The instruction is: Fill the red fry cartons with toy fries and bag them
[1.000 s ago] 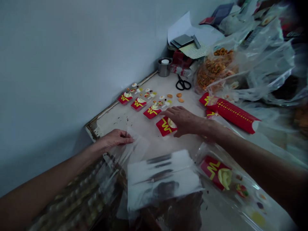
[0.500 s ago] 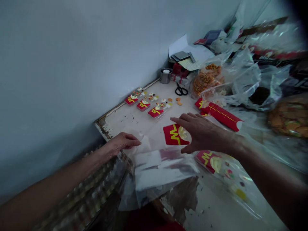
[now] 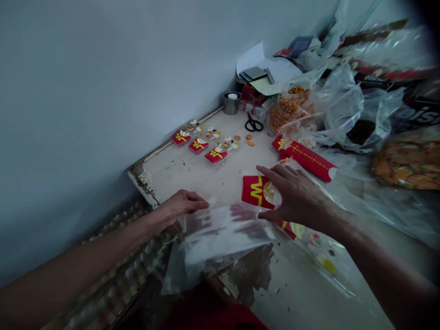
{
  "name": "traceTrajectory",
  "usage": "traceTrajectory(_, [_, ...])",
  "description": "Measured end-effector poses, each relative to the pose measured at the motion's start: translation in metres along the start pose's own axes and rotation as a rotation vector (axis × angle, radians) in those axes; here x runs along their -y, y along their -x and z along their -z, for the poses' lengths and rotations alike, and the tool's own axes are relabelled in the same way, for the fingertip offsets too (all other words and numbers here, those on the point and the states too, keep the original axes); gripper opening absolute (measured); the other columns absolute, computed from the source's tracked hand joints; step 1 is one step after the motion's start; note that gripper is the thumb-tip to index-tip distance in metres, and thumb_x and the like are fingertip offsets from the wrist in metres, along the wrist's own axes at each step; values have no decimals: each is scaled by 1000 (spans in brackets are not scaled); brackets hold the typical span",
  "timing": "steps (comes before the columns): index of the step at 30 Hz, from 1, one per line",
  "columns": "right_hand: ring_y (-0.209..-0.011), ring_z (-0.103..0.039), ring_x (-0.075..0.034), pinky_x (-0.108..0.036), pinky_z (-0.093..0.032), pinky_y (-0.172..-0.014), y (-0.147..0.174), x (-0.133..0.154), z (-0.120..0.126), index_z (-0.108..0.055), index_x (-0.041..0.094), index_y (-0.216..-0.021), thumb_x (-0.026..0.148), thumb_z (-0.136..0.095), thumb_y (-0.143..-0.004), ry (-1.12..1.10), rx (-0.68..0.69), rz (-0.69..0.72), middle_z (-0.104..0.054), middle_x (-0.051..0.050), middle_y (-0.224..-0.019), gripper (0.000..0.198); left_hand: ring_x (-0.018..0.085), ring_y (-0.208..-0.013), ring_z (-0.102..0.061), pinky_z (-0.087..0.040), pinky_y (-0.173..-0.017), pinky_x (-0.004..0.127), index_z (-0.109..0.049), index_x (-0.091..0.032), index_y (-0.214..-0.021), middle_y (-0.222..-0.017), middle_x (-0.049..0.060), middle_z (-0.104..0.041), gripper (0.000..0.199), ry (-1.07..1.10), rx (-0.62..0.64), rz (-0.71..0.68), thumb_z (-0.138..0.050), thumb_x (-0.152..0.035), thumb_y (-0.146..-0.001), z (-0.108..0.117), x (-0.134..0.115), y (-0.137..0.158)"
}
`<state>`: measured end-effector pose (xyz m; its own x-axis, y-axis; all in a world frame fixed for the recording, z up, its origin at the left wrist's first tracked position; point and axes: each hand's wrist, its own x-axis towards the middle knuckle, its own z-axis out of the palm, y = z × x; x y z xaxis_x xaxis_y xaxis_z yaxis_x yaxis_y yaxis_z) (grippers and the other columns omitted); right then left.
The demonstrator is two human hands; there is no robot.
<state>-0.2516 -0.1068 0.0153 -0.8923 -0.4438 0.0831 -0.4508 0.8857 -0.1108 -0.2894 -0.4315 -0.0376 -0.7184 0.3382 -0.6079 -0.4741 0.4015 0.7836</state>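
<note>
Thumb and fingers pinched together, my left hand (image 3: pixel 184 205) grips the edge of a clear plastic bag (image 3: pixel 220 250) at the table's near edge. My right hand (image 3: pixel 300 190) spans a flat red fries carton (image 3: pixel 252 190) with a yellow zigzag mark, its thumb at the lower edge and fingers along the upper one. Pale fries shapes show on the carton beneath that hand. The carton lies just beyond the bag. Under my right wrist rests a clear packet (image 3: pixel 323 261) with another red carton and small colourful pieces, partly hidden by the hand.
Three small red fries packs (image 3: pixel 216 155) lie in a row near the wall, beside loose orange pieces (image 3: pixel 250 142). Black scissors (image 3: pixel 253 124), a metal cup (image 3: pixel 231 104), a red sleeve (image 3: pixel 309 160) and bags of orange snacks (image 3: pixel 290 107) stand or lie behind.
My right hand and the red carton have shifted slightly right together over the table. My left hand keeps its pinch on the bag. The whole view has shifted a little.
</note>
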Motion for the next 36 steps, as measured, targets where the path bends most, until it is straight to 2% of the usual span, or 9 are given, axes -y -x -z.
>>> traceTrajectory(3, [-111, -57, -37, -50, -47, -95, 0, 0, 1, -39, 14, -152, 70, -73, -71, 1, -2, -35, -59, -18, -124, 104, 12, -66, -53, -41, -67, 25, -72, -14, -69, -66, 0, -64, 40, 86, -52, 15, -92, -44, -50, -8, -6, -4])
traceTrajectory(5, [-111, -57, -38, -51, -46, -94, -1, 2, 3, -38, 14, -152, 73, -71, -70, 13, -25, -70, -59, -18, -124, 106, 11, -61, -53, -41, -62, 25, -68, -15, -65, -63, -1, -63, 41, 85, -92, 8, -94, -41, -46, -14, -9, -6])
traceTrajectory(11, [-113, -54, -40, -53, -43, -94, 3, 14, 10, -34, 20, -154, 66, -73, -74, 67, -109, -105, -59, -17, -123, 100, 10, -56, -48, -36, -53, 25, -66, -16, -63, -59, -3, -60, 37, -121, -237, -158, -94, -37, -48, -30, -15, -8])
traceTrajectory(15, [-114, -51, -41, -53, -41, -94, 8, 24, 10, -30, 23, -155, 61, -76, -74, 89, -115, -109, -59, -17, -125, 101, 10, -57, -46, -34, -53, 25, -66, -17, -64, -60, -3, -58, 42, -184, -226, -217, -95, -42, -47, -36, -13, -9])
traceTrajectory(21, [-113, -50, -41, -53, -40, -93, 18, 28, 12, -23, 21, -158, 58, -75, -77, 81, -175, -135, -57, -18, -126, 104, 11, -59, -49, -37, -56, 26, -68, -16, -68, -63, -2, -60, 44, -234, -248, -194, -96, -41, -45, -36, -13, -17])
traceTrajectory(26, [-112, -51, -40, -52, -40, -93, 19, 28, 4, -24, 22, -158, 56, -75, -77, 110, -135, -142, -58, -17, -125, 102, 11, -57, -46, -32, -53, 25, -70, -16, -69, -59, -3, -56, 46, -258, -177, -186, -96, -42, -41, -39, -18, -20])
traceTrajectory(32, [-115, -49, -40, -53, -39, -94, 23, 34, -10, -25, 20, -157, 50, -73, -80, 148, -105, -191, -58, -19, -125, 96, 11, -58, -44, -31, -53, 25, -69, -17, -71, -59, -5, -52, 48, -257, 44, -248, -95, -45, -43, -38, -12, -20])
traceTrajectory(36, [-117, -48, -42, -54, -38, -95, 24, 38, -16, -22, 21, -158, 49, -73, -80, 127, -116, -200, -57, -19, -127, 97, 10, -58, -42, -30, -53, 24, -69, -17, -73, -60, -5, -51, 48, -331, 73, -275, -95, -44, -43, -38, -11, -22])
